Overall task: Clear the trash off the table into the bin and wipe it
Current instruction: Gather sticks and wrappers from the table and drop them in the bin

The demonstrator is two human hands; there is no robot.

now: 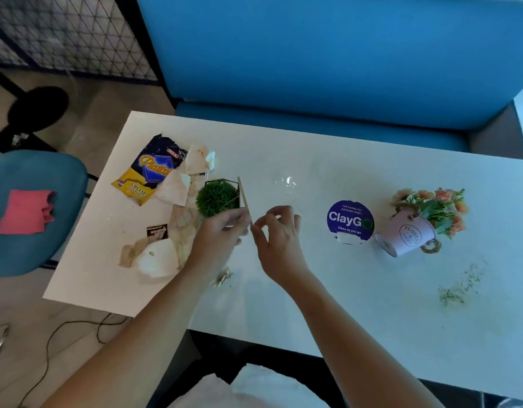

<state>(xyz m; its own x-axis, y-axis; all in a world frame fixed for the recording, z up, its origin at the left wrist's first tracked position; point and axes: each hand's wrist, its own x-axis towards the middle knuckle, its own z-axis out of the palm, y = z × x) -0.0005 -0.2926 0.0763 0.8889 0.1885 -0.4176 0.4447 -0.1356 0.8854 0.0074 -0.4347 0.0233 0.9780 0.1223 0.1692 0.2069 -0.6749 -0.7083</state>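
- My left hand [219, 234] grips a wooden stick [243, 195] beside the green plant [216, 198].
- My right hand [279, 234] curls at its end; whether pinching, I cannot tell.

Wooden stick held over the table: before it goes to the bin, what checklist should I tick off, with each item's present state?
1. Grip on the wooden stick: ok. The left hand and right hand both hold its lower end.
2. Bin located: cannot tell, none in view.
3. Other trash gathered: not ok. The chip bag and stained tissues lie loose on the table.
4. Wiping cloth within reach: not ok. The pink cloth lies on the chair beside the table.
5. Crumbs cleared: not ok, scattered at the table's right side.
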